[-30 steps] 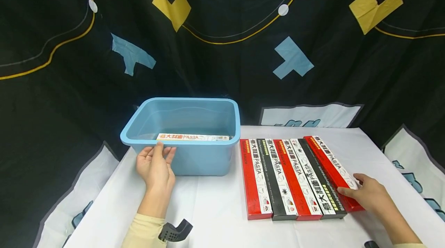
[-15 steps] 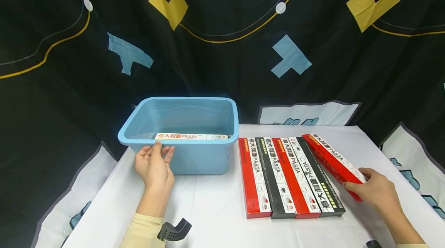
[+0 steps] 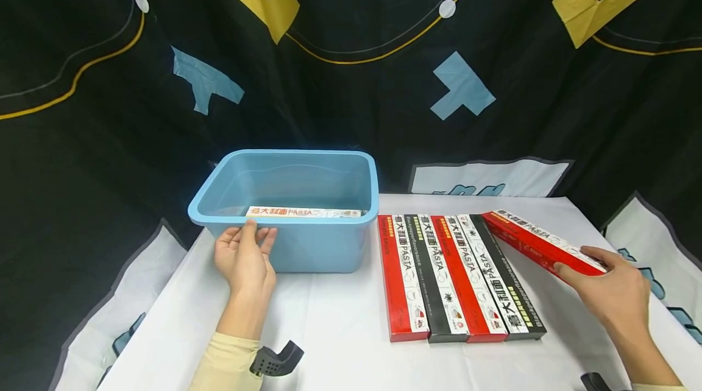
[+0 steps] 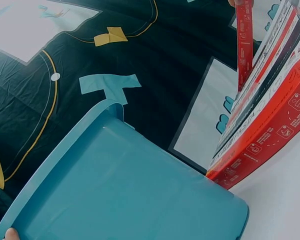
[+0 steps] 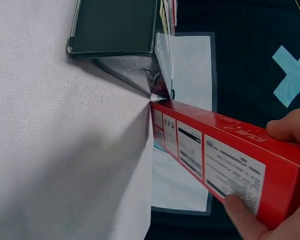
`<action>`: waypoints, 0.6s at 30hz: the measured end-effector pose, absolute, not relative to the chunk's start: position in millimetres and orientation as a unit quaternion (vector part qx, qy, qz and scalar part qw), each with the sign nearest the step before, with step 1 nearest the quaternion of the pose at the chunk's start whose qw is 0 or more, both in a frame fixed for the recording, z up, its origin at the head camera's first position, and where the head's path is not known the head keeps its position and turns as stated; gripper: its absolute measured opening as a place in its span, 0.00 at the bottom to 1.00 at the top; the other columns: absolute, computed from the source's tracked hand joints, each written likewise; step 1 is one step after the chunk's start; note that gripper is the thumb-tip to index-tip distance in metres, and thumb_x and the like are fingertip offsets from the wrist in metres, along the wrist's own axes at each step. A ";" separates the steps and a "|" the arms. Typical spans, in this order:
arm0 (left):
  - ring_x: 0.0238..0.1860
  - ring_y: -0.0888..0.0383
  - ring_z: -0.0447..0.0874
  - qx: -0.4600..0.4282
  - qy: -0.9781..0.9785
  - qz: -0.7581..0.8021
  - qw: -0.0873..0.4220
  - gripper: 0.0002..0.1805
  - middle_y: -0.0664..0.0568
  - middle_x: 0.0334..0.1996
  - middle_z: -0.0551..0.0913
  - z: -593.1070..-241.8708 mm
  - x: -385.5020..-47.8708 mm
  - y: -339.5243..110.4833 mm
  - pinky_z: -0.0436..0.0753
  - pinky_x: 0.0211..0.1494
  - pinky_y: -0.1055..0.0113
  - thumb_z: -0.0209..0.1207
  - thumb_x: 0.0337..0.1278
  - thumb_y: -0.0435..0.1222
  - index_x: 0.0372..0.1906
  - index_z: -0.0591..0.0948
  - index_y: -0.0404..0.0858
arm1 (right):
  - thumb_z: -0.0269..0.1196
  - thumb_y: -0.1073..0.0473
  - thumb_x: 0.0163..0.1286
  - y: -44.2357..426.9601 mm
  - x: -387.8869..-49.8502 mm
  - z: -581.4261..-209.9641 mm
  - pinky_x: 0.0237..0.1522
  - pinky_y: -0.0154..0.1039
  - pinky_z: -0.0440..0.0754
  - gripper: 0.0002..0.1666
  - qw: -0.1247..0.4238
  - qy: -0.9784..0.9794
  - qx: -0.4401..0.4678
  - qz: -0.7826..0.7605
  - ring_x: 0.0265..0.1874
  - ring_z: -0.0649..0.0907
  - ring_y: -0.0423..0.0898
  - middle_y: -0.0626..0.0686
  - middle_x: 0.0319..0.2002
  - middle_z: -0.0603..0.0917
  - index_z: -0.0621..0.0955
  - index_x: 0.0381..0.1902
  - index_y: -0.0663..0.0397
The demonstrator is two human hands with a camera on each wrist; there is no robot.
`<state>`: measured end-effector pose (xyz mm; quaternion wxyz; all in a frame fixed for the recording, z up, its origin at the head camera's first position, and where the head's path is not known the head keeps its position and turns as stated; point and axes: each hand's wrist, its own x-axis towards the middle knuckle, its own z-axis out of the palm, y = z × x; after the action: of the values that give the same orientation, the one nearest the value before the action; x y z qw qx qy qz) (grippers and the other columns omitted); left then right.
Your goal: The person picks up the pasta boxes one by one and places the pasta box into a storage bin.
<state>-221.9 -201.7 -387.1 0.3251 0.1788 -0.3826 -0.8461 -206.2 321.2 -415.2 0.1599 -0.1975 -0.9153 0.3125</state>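
Observation:
My right hand (image 3: 616, 287) grips the near end of a red pasta box (image 3: 543, 243), raised off the table and tilted, its far end lower. In the right wrist view, thumb and fingers lie on opposite sides of that pasta box (image 5: 215, 155). My left hand (image 3: 247, 260) holds the front rim of a light blue plastic bin (image 3: 323, 251); a fingertip (image 4: 12, 234) shows at the rim in the left wrist view. Inside the bin lies another pasta box (image 3: 304, 212), partly hidden by the front wall.
Right of the bin, several pasta boxes lie side by side, among them a red box (image 3: 393, 281) at the left end and a black box (image 3: 512, 281) at the right end. All stand on a white-covered table (image 3: 340, 330). A black curtain (image 3: 351, 111) hangs behind.
My right hand has lifted the near end of the red pasta box off the table and moved up and to the right with it. My left hand has stayed at the bin's rim.

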 end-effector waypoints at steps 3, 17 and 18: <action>0.33 0.59 0.79 0.177 -0.380 -0.848 0.324 0.13 0.42 0.45 0.73 -386.8 -221.9 -201.8 0.85 0.48 0.60 0.57 0.67 0.30 0.49 0.66 0.35 | 0.70 0.43 0.58 319.4 -205.0 -414.9 0.41 0.67 0.81 0.45 0.185 -0.908 -0.199 0.318 0.62 0.62 0.69 0.72 0.63 0.67 0.70 0.68 0.60; 0.33 0.59 0.79 0.180 -0.381 -0.846 0.327 0.14 0.42 0.44 0.74 -387.5 -222.6 -200.8 0.85 0.49 0.60 0.58 0.66 0.30 0.49 0.66 0.34 | 0.69 0.41 0.59 301.7 -214.0 -370.8 0.20 0.19 0.73 0.44 0.192 -0.857 -0.207 0.432 0.59 0.65 0.60 0.63 0.68 0.67 0.70 0.70 0.48; 0.32 0.59 0.79 0.180 -0.380 -0.846 0.328 0.13 0.42 0.44 0.75 -387.6 -222.8 -200.7 0.85 0.48 0.60 0.58 0.66 0.30 0.49 0.66 0.34 | 0.70 0.41 0.59 298.7 -214.6 -367.4 0.22 0.19 0.74 0.43 0.190 -0.854 -0.197 0.443 0.58 0.65 0.58 0.62 0.68 0.67 0.71 0.70 0.47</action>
<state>-222.8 -200.7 -387.6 0.3276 0.1804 -0.3805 -0.8458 -214.6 298.7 -367.4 0.1899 -0.1972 -0.8537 0.4430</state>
